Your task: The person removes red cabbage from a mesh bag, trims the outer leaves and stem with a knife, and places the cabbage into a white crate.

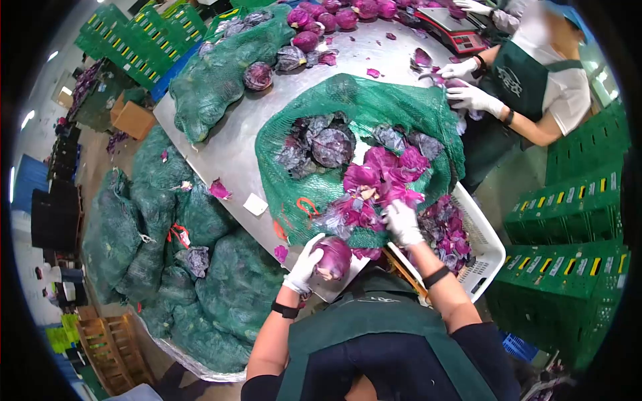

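Note:
At the near edge of the metal table, my left hand (305,266), in a white glove, is wrapped round the left side of a purple cabbage (332,258). To its right, my right hand (402,224), also gloved, reaches into loose purple leaves (381,175); its fingertips are partly hidden among them, and whether they grip a leaf is unclear. Those leaves lie on an open green mesh bag (287,200). Inside the bag, darker cabbages with wilted outer leaves (331,146) rest behind the leaves.
A white crate (493,257) of leaf scraps stands right of my right hand. Across the table (227,170), a co-worker (535,87) handles a cabbage beside a red scale (468,43). Full mesh bags (234,294) are piled at left; green crates (562,267) are stacked at right.

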A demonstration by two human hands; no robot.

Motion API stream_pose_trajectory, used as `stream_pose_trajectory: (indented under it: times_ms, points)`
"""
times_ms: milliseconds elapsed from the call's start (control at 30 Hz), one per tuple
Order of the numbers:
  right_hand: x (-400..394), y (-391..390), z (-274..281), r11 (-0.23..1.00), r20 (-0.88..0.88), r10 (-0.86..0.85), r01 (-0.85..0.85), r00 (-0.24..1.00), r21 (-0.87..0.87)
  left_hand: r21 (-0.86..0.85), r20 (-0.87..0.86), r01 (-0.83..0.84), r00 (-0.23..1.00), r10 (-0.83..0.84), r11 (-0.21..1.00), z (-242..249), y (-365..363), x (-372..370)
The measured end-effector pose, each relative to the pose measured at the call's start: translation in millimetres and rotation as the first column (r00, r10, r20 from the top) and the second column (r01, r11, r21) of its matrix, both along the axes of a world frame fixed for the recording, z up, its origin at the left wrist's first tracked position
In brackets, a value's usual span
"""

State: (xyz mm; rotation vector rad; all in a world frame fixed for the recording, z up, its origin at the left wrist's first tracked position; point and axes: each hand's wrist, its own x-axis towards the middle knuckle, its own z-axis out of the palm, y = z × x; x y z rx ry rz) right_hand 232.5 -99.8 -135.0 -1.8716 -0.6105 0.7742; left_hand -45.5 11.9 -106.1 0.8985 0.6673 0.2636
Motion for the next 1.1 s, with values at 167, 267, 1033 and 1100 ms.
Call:
stream_pose_trajectory:
  times_ms: [167, 267, 1033, 1100]
  points:
    - [-14, 1, 110, 0.924, 0.091, 0.367, -0.374, 0.926, 0.079, -0.563, -0.094, -0.376, 0.914, 0.395, 0.736, 15, -21, 27]
    - [-55, 2, 118, 0.831, -0.026, 0.556, -0.556, 0.831, -0.003, -0.565, -0.152, -0.439, 0.888, 0.435, 0.699, 31, -27, 47]
    - [-60, 14, 95, 0.782, 0.201, 0.619, -0.618, 0.759, -0.079, 0.138, -0.127, -0.240, 0.958, 0.257, 0.961, 4, -20, 27]
    - [-54, 22, 86, 0.756, 0.136, 0.654, -0.649, 0.744, -0.085, 0.115, -0.147, -0.177, 0.970, 0.192, 0.978, 16, -12, 25]
